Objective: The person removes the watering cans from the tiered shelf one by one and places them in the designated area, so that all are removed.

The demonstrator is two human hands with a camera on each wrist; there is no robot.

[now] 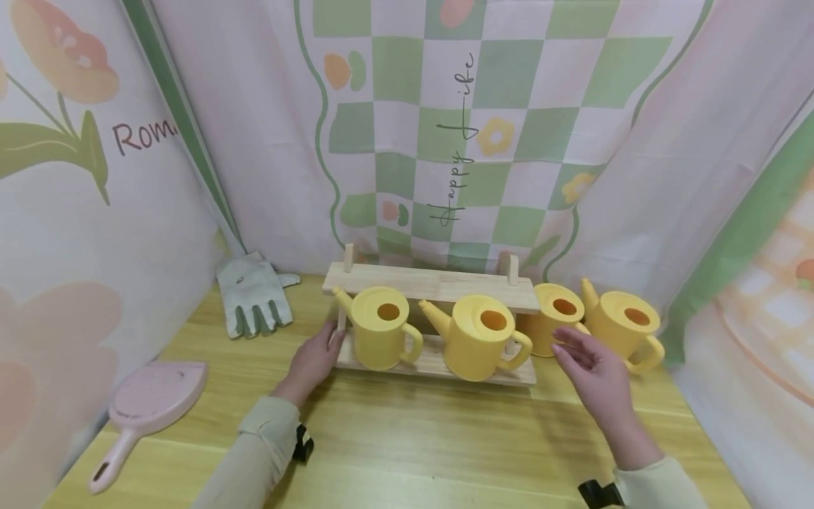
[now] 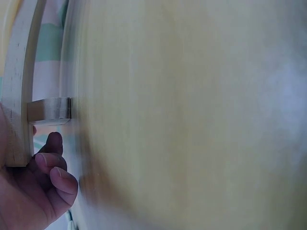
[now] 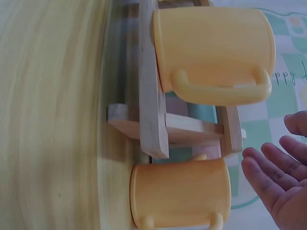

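Note:
A two-tier wooden shelf (image 1: 439,283) stands on the table near the back curtain. On its lower board sit two yellow watering cans, a left one (image 1: 372,343) and a right one (image 1: 467,346), spouts to the left. My left hand (image 1: 313,362) grips the shelf's left end; in the left wrist view its fingers (image 2: 64,181) curl around the board's end. Right of the shelf, my right hand (image 1: 598,382) hovers with relaxed fingers, holding nothing. Behind it stand a third watering can (image 1: 539,331), partly hidden by the shelf, and a fourth (image 1: 613,325).
A white and grey work glove (image 1: 254,293) lies at the back left of the wooden table (image 1: 420,445). Nearer, a pink dustpan (image 1: 152,399) lies along the left edge. Printed curtains (image 1: 261,127) enclose the back and both sides.

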